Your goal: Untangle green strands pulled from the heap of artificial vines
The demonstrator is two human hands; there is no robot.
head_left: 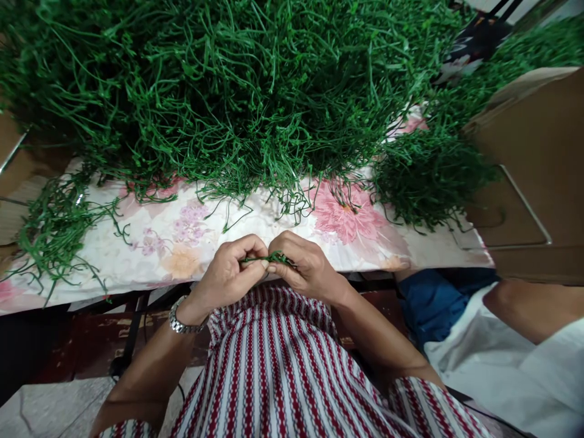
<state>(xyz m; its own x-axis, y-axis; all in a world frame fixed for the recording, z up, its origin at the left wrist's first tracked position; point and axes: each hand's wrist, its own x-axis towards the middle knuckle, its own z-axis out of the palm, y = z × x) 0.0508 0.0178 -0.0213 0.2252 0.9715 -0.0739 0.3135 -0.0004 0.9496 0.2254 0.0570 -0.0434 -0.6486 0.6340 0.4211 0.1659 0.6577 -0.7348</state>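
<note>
My L hand [230,272] & R hand [306,267] both pinch thin, green, plastic-looking strands [279,259]; best go light, work close, clear of big tangled green wiry heap [250,91] @ 12 o'clock.

We seem to be in a small, makeshift workshop, though we cannot tell whether it is inside a home. Thin green stems [255,79] lie heaped in bulk across a worktop [150,267] dressed in a household-style floral tablecloth [347,213]. Brown cardboard [538,182] stands at the right, another person [502,371] in white is close beside us, and pale flooring [41,407] shows below.
</note>
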